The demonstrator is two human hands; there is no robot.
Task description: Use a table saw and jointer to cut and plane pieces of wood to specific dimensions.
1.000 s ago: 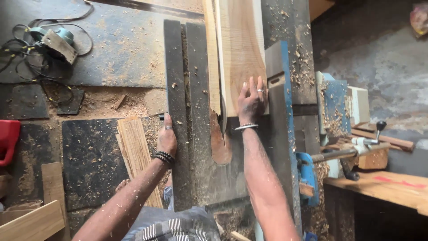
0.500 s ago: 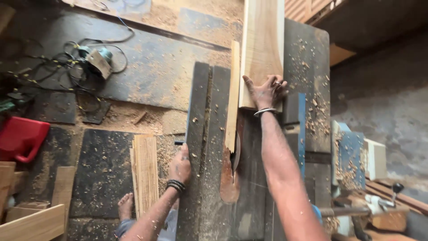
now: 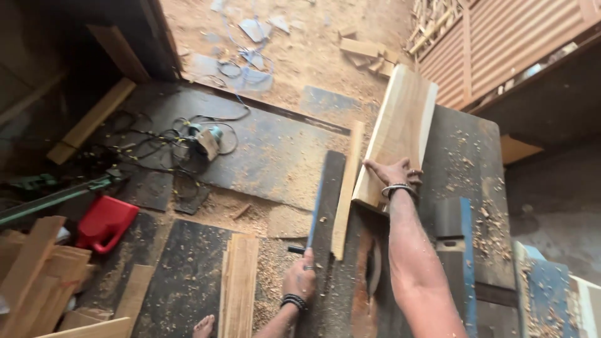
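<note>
Wide pale wood board (image 3: 400,134) lies flat on dark saw table (image 3: 476,163), far end overhanging table edge, near end at approx. table centre. Right hand (image 3: 394,172) pressed on board's near end, fingers spread flat on the wood; bangle at wrist, ring on one finger. Narrow offcut strip (image 3: 346,194) lies just beside board's left edge, apart from it at near end. Saw blade (image 3: 374,269) shows in slot below right forearm, near board end; contact w/ board: cannot tell. Left hand (image 3: 300,281) rests on table's left edge, fingers curled at the edge beside a dark rail (image 3: 325,200); dark band at wrist; whether it grips anything: cannot tell. Sawdust across table and floor. Floor left: stack of planks (image 3: 239,281), red container (image 3: 105,222), power tool w/ tangled cable (image 3: 206,141). A bare foot (image 3: 203,325) at bottom edge.
</note>
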